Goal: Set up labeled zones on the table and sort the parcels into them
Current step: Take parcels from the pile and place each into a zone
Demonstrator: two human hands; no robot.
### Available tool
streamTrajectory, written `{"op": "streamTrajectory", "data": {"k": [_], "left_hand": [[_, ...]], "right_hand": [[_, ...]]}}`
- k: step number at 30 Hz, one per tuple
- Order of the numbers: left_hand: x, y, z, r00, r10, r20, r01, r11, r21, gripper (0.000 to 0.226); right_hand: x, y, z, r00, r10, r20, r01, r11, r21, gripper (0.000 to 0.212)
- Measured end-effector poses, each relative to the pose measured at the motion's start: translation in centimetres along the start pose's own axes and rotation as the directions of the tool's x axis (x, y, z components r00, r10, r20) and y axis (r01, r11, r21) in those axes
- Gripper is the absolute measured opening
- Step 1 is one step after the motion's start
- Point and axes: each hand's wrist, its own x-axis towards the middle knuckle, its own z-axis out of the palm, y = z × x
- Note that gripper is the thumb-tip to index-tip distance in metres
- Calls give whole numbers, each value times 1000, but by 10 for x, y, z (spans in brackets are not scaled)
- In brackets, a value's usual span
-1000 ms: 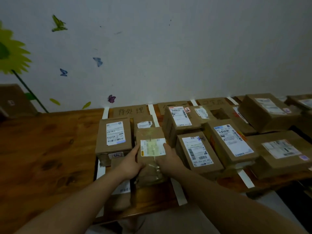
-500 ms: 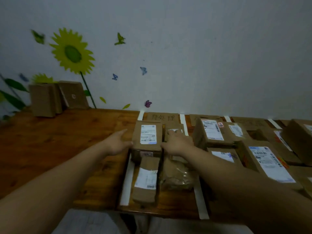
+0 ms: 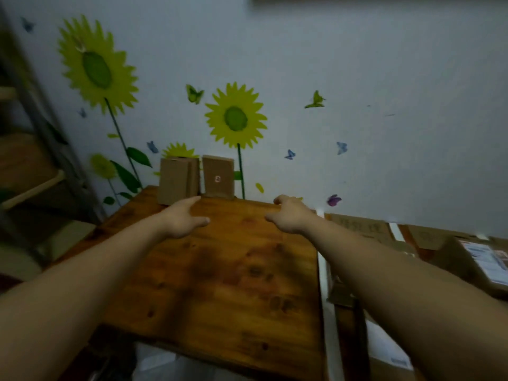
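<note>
Both bare hands are hovering over the wooden worktop, holding nothing: left hand with fingers apart, right hand with fingers loosely curled. Unsorted brown parcels are leaning upright against the wall (just beyond the left hand). Likely next: gripping one and carrying it rightward to the cardboard zone labels

Glossy knotted wood table; matt brown cardboard parcels.

Dim, flat indoor light; soft motion blur throughout, wide-angle bowing toward the edges
</note>
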Motion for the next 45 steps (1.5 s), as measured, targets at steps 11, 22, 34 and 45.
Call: {"op": "streamTrajectory", "data": {"k": [11, 22, 34, 45], "left_hand": [[121, -82, -55, 999, -21, -38, 22, 999, 41, 81], [315, -83, -62, 998, 44, 41, -48, 993, 109, 79], [453, -75, -30, 979, 142, 143, -150, 988, 42, 84], [449, -94, -27, 994, 83, 68, -79, 994, -70, 66]], "right_hand": [[114, -81, 36, 998, -65, -22, 64, 996, -57, 71], [307, -87, 55, 999, -37, -13, 36, 999, -28, 67], [403, -93, 102, 999, -15, 30, 17, 998, -56, 89], [410, -97, 109, 991, 122, -52, -117, 989, 93, 64]]}}
